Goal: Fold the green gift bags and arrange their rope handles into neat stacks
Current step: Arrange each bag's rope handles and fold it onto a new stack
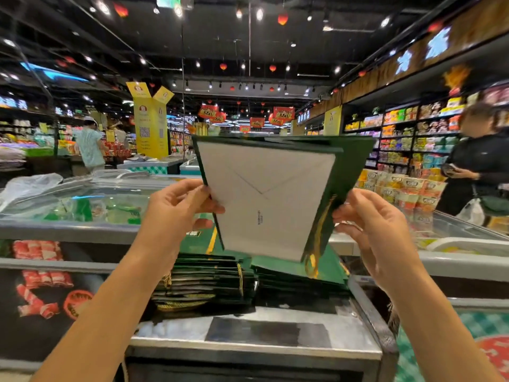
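Observation:
I hold a green gift bag [275,194] up in front of me, its white inner side facing me. My left hand [176,208] pinches its left edge with the thumb on the white face. My right hand [371,224] grips the right green edge, where a gold rope handle [319,235] hangs down. Below, two stacks of folded green bags [209,282] with gold handles lie on a freezer lid; the right stack [300,274] is partly hidden by the raised bag.
The stacks sit on a steel-topped chest freezer [248,334]. More glass-lidded freezers [82,205] stand left and right. A person in black [479,166] stands at the right by snack shelves; another person [89,144] stands far left.

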The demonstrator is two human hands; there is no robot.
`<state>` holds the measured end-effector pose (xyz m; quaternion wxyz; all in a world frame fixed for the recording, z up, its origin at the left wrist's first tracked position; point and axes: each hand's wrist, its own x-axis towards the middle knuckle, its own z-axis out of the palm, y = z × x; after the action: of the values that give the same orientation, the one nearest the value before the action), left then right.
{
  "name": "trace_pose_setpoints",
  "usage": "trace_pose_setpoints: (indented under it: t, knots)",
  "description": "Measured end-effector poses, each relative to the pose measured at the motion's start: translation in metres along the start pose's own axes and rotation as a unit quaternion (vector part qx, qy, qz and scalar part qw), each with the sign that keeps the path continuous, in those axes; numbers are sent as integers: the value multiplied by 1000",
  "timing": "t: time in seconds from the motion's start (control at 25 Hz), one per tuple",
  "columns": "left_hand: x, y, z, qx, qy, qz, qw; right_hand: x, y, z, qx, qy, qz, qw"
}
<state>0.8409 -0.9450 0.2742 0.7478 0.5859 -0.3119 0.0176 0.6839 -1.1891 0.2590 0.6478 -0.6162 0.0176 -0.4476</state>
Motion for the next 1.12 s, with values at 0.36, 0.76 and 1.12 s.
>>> trace_pose_setpoints:
  t: [0.36,0.76,1.12]
  knots:
    - [33,-42,18,61,-122,-100,986,14,23,-40,-46,-54,128,989]
    - [93,-131,79,428,-215,4,878,57,98,-63,-298,-8,127,946]
    - [102,-180,96,547,-237,-21,803,66,149,-78,-365,-7,169,915]
